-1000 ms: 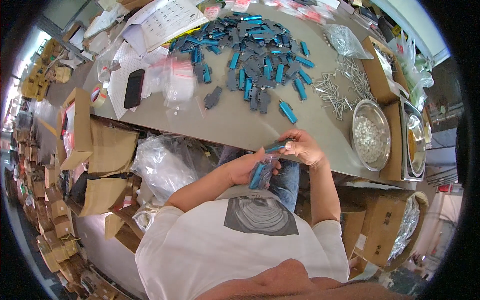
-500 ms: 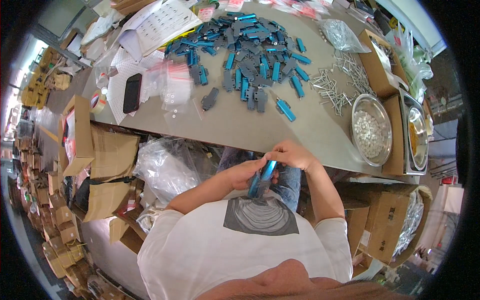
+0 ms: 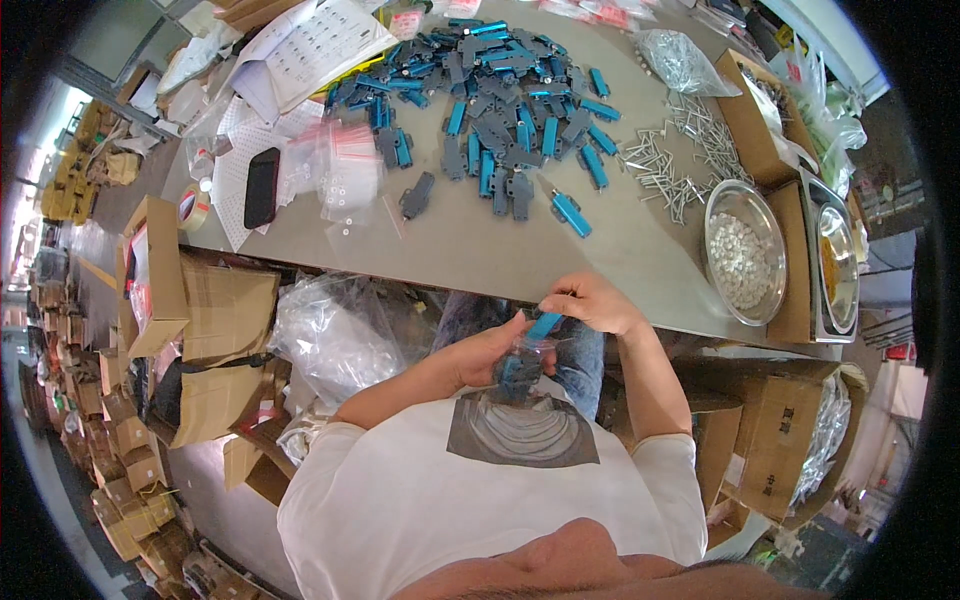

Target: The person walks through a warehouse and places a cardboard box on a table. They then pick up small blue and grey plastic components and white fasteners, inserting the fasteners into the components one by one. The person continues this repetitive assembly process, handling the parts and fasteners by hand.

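Sitting at the near edge of the table [image 3: 600, 250], the person works just below its rim, over the lap. The right hand [image 3: 597, 303] pinches the top end of a blue part [image 3: 545, 324] between closed fingertips and holds it tilted, its lower end at the mouth of a small clear bag [image 3: 520, 368]. The left hand [image 3: 490, 355] is wrapped around that bag, fingers closed on it, and more blue shows through the plastic, so some pieces seem to be inside already. Judging by this, the bagging is well short of finished: a big heap of blue and grey parts [image 3: 495, 110] lies at the far middle of the table, and one loose blue piece [image 3: 570, 213] lies apart, nearer the person. To the right of the heap lies a scatter of metal pins [image 3: 672, 165], and further right a steel bowl [image 3: 744, 252] with small white pieces. On the left lie a black phone [image 3: 262, 187], a roll of tape [image 3: 193, 208] and small clear bags [image 3: 340, 170].
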### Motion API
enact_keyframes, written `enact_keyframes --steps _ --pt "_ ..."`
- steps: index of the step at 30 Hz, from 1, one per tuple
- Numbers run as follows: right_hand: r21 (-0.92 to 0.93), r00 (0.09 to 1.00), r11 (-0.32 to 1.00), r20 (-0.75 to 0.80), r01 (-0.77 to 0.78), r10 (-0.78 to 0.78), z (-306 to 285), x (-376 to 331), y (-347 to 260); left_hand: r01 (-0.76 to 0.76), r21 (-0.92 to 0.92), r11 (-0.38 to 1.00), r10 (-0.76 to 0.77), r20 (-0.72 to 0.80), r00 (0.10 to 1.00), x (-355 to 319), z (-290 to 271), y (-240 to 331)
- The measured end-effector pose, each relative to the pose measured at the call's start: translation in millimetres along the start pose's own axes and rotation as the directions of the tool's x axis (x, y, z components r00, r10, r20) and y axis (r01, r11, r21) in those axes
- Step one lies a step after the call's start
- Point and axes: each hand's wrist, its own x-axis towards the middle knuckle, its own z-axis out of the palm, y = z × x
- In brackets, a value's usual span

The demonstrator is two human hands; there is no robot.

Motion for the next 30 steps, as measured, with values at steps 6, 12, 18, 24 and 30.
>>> enact_keyframes --steps 6,12,18,24,30 --pt "-0.091 0.989 0.993 0.135 0.069 -0.057 0.0 2.1 1.0 0.093 -0.072 0.993 -0.087 0.084 0.993 -2.2 0.3 -1.8" --pt "-0.222 0.962 0.967 0.267 0.126 -0.064 4.3 0.2 -23.0 0.02 0.0 1.0 -0.02 0.082 0.996 -8.5 14.4 2.5" --pt "-0.159 0.936 0.964 0.316 0.212 -0.154 13.5 -14.2 -41.8 -0.216 0.123 0.969 0.175 0.277 0.945 -15.5 8.3 1.9" --pt "-0.273 0.94 0.907 0.208 0.321 -0.27 27.9 -27.2 -22.2 -0.251 0.394 0.884 0.26 0.031 0.965 -17.7 8.2 -8.9" --pt "-0.148 1.0 0.989 0.003 0.025 -0.025 30.4 -35.9 -40.3 -0.368 0.557 0.744 0.418 0.042 0.908 -15.8 0.9 -19.2"
